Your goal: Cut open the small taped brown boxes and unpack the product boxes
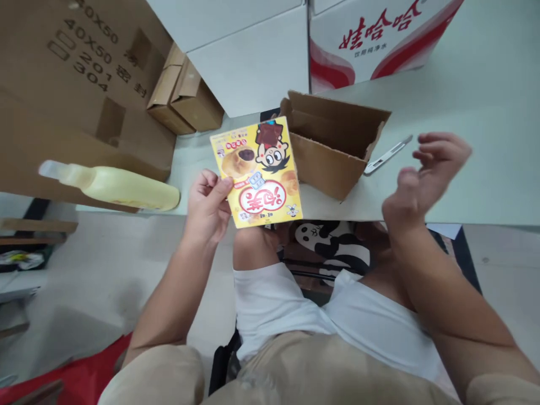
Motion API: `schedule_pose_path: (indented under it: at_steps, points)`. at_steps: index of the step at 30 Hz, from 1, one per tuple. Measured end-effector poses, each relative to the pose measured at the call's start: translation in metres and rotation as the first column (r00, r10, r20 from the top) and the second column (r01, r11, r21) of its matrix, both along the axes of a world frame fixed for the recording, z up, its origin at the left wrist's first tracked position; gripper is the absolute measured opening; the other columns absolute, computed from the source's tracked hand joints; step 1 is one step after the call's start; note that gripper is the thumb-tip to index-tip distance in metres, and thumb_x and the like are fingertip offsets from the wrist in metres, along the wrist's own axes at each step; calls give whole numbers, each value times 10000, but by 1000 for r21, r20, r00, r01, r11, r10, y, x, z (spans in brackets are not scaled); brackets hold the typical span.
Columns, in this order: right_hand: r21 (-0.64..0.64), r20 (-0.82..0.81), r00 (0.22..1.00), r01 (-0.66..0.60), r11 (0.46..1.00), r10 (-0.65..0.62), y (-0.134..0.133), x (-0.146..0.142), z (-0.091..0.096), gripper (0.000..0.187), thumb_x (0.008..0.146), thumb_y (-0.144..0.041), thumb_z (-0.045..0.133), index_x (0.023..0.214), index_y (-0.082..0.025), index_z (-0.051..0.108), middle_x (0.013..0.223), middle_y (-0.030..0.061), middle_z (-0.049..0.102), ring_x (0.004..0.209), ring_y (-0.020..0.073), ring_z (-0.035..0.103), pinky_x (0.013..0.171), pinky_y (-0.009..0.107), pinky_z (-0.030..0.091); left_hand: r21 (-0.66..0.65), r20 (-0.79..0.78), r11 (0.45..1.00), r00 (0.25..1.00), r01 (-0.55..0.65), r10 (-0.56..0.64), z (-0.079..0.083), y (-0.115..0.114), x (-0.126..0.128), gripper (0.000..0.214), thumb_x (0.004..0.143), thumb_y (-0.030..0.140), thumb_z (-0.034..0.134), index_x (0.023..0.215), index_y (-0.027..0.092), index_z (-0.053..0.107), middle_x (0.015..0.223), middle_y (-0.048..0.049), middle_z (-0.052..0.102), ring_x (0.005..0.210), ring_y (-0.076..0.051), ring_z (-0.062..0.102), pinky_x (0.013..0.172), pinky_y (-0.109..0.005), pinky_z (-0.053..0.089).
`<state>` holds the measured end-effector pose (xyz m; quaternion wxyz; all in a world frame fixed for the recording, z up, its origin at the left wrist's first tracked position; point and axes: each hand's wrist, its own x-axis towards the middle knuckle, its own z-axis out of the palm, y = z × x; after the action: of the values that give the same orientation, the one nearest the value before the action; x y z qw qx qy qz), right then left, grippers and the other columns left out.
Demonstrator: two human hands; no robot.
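My left hand (210,203) grips the left edge of a yellow snack box (264,180), thumb on its front. The box's printed face, with a cartoon child and round puffs, is toward me and upside down. Just right of it, an open-topped brown cardboard carton (329,160) rests near the table's front edge, partly covered by the snack box. A slim white-and-silver utility knife (387,156) lies right of the carton. My right hand (426,177) is raised beside the knife, fingers loosely bent and thumb apart, with nothing visible in it.
A pale yellow squeeze bottle (113,185) is at the left. Behind it are a large printed cardboard box (80,73) and small brown boxes (185,93). White boxes (257,62) and a red-and-white water carton (379,42) line the back of the pale table (498,129).
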<state>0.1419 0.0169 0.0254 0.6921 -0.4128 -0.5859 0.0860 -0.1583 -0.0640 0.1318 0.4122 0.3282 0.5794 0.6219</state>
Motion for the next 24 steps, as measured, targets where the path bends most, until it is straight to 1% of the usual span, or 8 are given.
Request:
schedule_pose_path:
  at_steps: [4,8,10,14,16,19,22,24]
  points:
    - [39,-126,987,-101,994,105,-48,-12,9,208,823,-344,588,1015,-264,599,1090,74,583,1068,264,615,950,503,488,-101,165,994,986,52,-35,-22,-28,0,587,602,338,916,713,222,352,659,69,628,560,-82,604,505,-187,508]
    - [-299,-149,916,-401,866,373,-102,-26,1,208,863,-377,648,1028,-258,605,1132,71,622,1106,235,644,974,454,545,-275,297,917,933,288,-203,-42,-51,-2,567,604,354,902,708,215,363,607,69,604,520,-82,590,488,-190,487]
    - [-515,-327,810,-585,627,487,-119,-28,-7,315,879,-472,646,1108,-262,594,1226,87,633,1144,224,659,941,408,579,-346,353,799,857,492,-375,-50,-58,-3,551,595,347,906,696,208,382,590,63,599,499,-80,574,470,-187,458]
    - [-648,-682,545,-760,-57,487,-141,-32,-16,615,788,-566,739,1289,-297,507,1288,84,659,1039,196,714,812,338,618,-346,372,477,584,808,-721,-65,-62,-2,480,621,288,874,682,199,407,786,-30,728,648,-131,663,529,-209,483]
    - [-660,-712,481,-707,-255,511,-150,-35,-16,698,747,-496,809,1331,-285,490,1228,75,686,1004,180,715,798,311,617,-336,317,348,453,875,-833,-73,-60,2,446,631,263,851,677,206,411,804,-41,735,682,-148,670,520,-207,462]
    - [-668,-732,423,-600,-439,535,-161,-37,-15,680,752,-471,820,1323,-243,531,1131,64,707,926,171,713,718,279,605,-323,289,190,287,927,-913,-79,-55,5,396,626,274,845,664,212,456,756,-35,730,657,-164,667,492,-215,444]
    - [-645,-760,437,-598,-476,480,-168,-33,-19,697,734,-520,827,1310,-228,564,1112,69,722,891,187,719,690,293,601,-372,240,243,346,896,-907,-79,-52,-7,296,640,339,863,721,203,613,832,-48,772,787,-202,724,602,-245,526]
    - [-632,-771,490,-670,-389,407,-172,-29,-24,717,703,-550,844,1286,-232,574,1162,79,725,951,208,727,751,314,612,-419,167,448,551,790,-817,-80,-54,-22,298,697,421,845,840,208,694,985,-59,794,941,-206,738,749,-266,566]
